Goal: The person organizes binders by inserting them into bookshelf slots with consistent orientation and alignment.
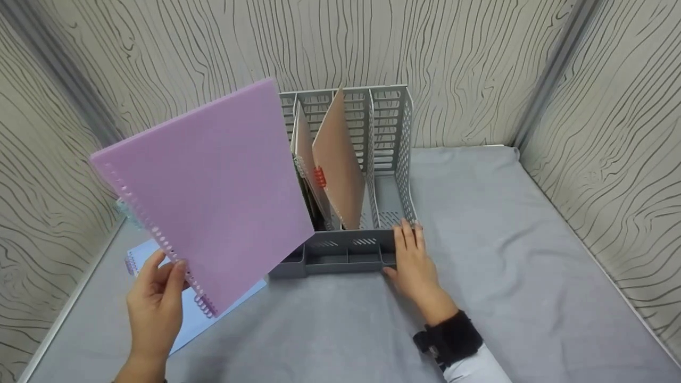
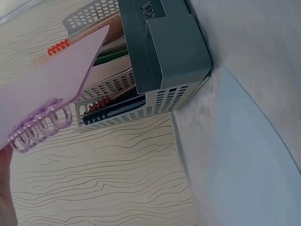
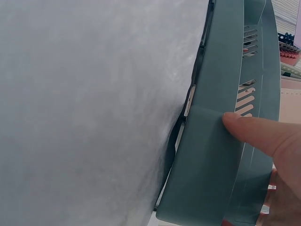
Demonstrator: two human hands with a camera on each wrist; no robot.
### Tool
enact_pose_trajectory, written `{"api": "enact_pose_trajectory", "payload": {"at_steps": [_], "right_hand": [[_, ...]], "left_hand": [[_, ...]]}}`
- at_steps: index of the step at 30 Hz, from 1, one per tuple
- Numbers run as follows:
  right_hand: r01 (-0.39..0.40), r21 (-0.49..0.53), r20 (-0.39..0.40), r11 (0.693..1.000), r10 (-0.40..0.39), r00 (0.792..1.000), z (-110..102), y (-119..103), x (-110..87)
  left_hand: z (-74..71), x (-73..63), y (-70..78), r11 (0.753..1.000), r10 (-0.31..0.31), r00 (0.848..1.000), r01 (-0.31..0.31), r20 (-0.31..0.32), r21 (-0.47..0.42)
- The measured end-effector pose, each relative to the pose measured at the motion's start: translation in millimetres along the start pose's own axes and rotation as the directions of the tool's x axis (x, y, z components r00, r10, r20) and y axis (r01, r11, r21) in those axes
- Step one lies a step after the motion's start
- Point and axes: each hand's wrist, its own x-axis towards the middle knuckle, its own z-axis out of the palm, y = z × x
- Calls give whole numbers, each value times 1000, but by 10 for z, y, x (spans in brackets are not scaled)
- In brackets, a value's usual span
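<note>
My left hand (image 1: 155, 298) pinches a purple loose-leaf notebook (image 1: 213, 197) by its punched, ring-bound edge. The notebook is raised and tilted, in front of the left part of a grey file organizer (image 1: 391, 197). Purple binding rings (image 2: 40, 125) show near that hand in the left wrist view. My right hand (image 1: 416, 268) rests on the organizer's front right corner with fingers extended, its thumb (image 3: 249, 127) on the front tray. A pinkish-brown notebook (image 1: 340, 165) with red rings leans inside the organizer, beside other notebooks.
A blue notebook (image 1: 191, 324) lies on the grey cloth (image 1: 511, 276), partly hidden under the raised purple one. Small front compartments (image 1: 327, 257) line the organizer. Wood-grain panels (image 1: 468, 69) stand behind and at both sides.
</note>
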Motion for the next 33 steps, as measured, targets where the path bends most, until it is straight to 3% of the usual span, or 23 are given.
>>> {"api": "enact_pose_trajectory", "payload": {"at_steps": [18,27,33], "right_hand": [[-1,27,-4,1000,1,1000,3,-7,-3],[4,35,-18,999,-3,1000,11,-7,5],[-3,42,-25,999,4,1000,13,-1,7]], "left_hand": [[225,37,70,999,44,997,-45,57,22],[424,76,81,993,121,992,-121,40,-2],[602,117,56,988,149,988,-150,33,31]]}}
